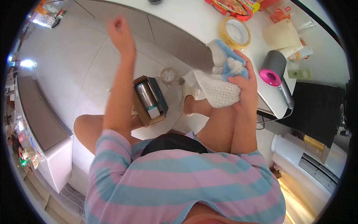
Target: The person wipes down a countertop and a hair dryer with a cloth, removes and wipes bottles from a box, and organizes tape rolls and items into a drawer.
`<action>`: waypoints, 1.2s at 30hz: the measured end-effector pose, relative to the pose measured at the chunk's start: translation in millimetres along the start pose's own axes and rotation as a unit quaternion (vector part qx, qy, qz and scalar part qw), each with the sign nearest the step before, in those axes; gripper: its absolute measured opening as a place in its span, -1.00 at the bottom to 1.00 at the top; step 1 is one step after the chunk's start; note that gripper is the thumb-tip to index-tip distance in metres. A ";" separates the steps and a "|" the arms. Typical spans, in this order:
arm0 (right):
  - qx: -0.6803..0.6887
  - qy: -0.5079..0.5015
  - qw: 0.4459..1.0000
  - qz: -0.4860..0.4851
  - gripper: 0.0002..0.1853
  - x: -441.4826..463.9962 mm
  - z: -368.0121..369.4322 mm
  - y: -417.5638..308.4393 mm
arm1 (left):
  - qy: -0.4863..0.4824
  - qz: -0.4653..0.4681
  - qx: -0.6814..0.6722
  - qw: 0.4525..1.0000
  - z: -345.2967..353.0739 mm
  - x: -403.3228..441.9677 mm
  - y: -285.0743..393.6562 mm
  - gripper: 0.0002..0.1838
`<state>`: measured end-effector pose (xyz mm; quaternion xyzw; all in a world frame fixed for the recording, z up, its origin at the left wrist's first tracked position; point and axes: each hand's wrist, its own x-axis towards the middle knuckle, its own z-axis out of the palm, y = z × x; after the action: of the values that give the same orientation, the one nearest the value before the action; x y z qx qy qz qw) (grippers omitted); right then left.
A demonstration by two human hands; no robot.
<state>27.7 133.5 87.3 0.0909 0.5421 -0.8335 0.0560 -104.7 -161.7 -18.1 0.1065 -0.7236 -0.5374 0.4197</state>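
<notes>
My right hand [246, 84] grips a knitted piece [223, 87], white with a blue-and-white patterned end, beside the white counter's edge. The fabric hangs down toward my knee, its lower-left corner loose. My left hand [121, 35] is raised far to the left, over the floor and apart from the knitting. It is blurred, with its fingers curled together as in a pinch. Whatever may be between them is too small to make out.
On the white counter [186, 16] are a roll of tape [222, 33], a red food packet [231, 7] and a grey-and-pink hair dryer [274, 67]. An open cardboard box [161, 117] holding a silver cylinder [146, 95] stands on the floor near another roll [169, 75].
</notes>
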 end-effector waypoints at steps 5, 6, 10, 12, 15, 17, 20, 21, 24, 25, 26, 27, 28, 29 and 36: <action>-0.014 0.007 1.000 0.013 -0.26 2.2 10.5 1.7 | -0.426 -0.078 0.330 0.839 11.5 -200.9 -135.5 -0.52; -0.016 -0.001 0.999 0.030 -0.26 -0.4 16.2 0.3 | -0.478 -0.107 0.445 0.750 19.5 -230.6 -147.0 -0.37; -0.090 -0.001 0.994 0.058 -0.24 1.2 13.7 5.4 | -0.555 -0.173 0.505 0.638 30.7 -262.5 -185.8 -0.05; -0.083 0.005 0.994 0.068 -0.24 3.0 16.8 5.1 | -0.561 -0.172 0.523 0.618 34.6 -265.2 -198.2 -0.02; -0.090 0.013 0.995 0.046 -0.25 6.1 21.1 3.8 | -0.595 -0.212 0.506 0.587 32.0 -234.3 -172.1 -0.13; -0.064 0.009 0.996 0.055 -0.26 4.7 24.2 3.5 | -0.572 -0.298 0.470 0.602 24.3 -239.2 -197.6 -0.24; -0.038 -0.003 0.997 0.060 -0.28 1.4 28.2 4.2 | -0.620 -0.264 0.476 0.565 8.2 -266.9 -255.3 -0.41; -0.035 -0.010 0.998 0.056 -0.29 1.6 29.6 4.3 | -0.605 -0.331 0.420 0.590 -1.3 -294.1 -305.9 -0.41; -0.044 -0.023 0.997 0.057 -0.31 2.7 32.2 9.8 | -0.449 -0.553 0.264 0.650 1.3 -300.9 -261.0 -0.43; -0.040 -0.027 0.997 0.064 -0.31 3.6 30.4 15.2 | -0.371 -0.624 0.212 0.654 3.2 -294.5 -225.0 -0.45; -0.034 -0.029 0.997 0.058 -0.31 3.9 29.4 19.4 | -0.359 -0.597 0.222 0.682 5.0 -297.1 -215.6 -0.44; -0.034 -0.034 0.997 0.056 -0.31 3.4 29.9 20.0 | -0.347 -0.569 0.233 0.708 6.8 -300.4 -208.6 -0.43; -0.032 -0.039 0.997 0.053 -0.31 3.6 29.7 20.6 | -0.333 -0.541 0.244 0.733 8.5 -301.8 -203.8 -0.43; -0.029 -0.042 0.997 0.051 -0.31 3.4 28.9 21.6 | -0.344 -0.556 0.218 0.725 11.1 -299.5 -202.1 -0.43; -0.049 0.005 0.999 -0.018 -0.32 0.2 10.8 11.5 | -0.324 -0.527 -0.132 0.775 -10.5 -188.2 -47.3 -0.62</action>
<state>28.8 119.0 81.3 0.0823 0.5843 -0.8062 0.0427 6.4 -73.9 -151.1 0.2343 -0.5697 -0.7673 -0.1781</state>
